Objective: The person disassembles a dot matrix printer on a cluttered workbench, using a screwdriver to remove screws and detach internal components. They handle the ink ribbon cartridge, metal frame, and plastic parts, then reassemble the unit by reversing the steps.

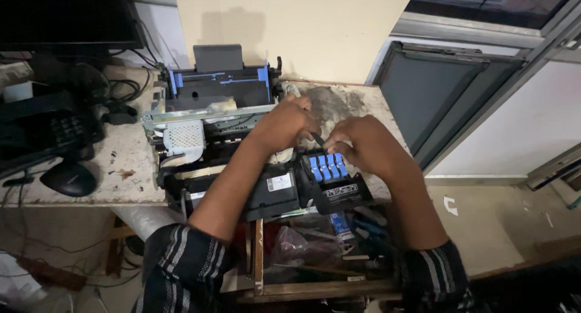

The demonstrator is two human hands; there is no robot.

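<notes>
An opened printer [212, 137] sits on the surface [130, 161], its ink carriage [330, 180] at its front right corner. Both hands rest just behind the carriage, the left hand [283, 124] beside the right hand [363, 144]. A mouse [68, 178] and keyboard [42, 134] lie left of the printer. An open drawer [315, 252] sits below the front edge.

Black plastic opened printer [233, 161] with blue rectangular cartridge latches [327, 166]; beside printer black oval mouse [68, 178]; dark striped fabric sleeves [181, 270].

Dark, pale-striped sleeves, pushed above both forearms
</notes>
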